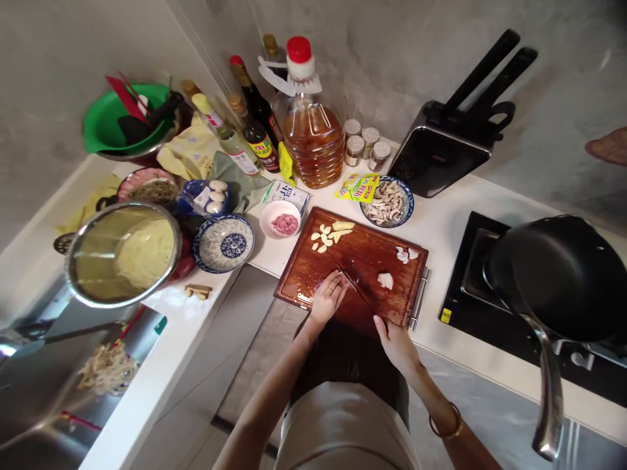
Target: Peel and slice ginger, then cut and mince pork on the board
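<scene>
My left hand (329,295) rests on the brown wooden cutting board (362,245), fingers curled and pressing down on a piece of pinkish meat that they mostly cover. In my right hand (398,344) is a kitchen knife (357,287); its thin dark blade slants across the board to my left fingertips, and its handle is hidden in my grip. Peeled garlic cloves (322,238) and pale yellow ginger slices (341,230) lie at the board's far left. Whitish scraps (385,281) and a second small pile of pale bits (406,254) sit on its right.
Behind the board stand a bowl of sliced mushrooms (389,203), a bowl of pink meat (281,222) and a big oil jug (313,137). A knife block (438,147) and a wok (558,274) are at right. A patterned bowl (224,243) and steel pot (122,254) stand left.
</scene>
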